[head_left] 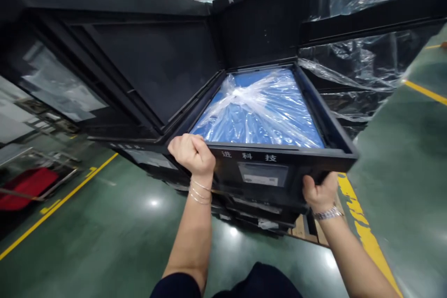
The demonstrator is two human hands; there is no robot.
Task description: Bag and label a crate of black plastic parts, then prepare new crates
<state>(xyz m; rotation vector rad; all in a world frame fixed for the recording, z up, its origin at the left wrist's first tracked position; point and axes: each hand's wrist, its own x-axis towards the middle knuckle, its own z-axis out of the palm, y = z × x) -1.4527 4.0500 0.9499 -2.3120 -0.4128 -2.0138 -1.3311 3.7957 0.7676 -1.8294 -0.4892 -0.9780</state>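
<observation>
A black plastic crate stands open on top of a stack of similar crates, its two lid flaps folded outwards. Inside lies a blue sheet wrapped in a clear plastic bag that is knotted near the top. My left hand is closed over the near rim at the crate's left corner. My right hand grips under the near rim at the right side, fingers curled out of sight. A white label sits on the crate's front wall between my hands.
The crate stack rests on a wooden pallet on a green floor with yellow lines. More black crates covered in clear film stand behind and to the right. A red object lies at the far left.
</observation>
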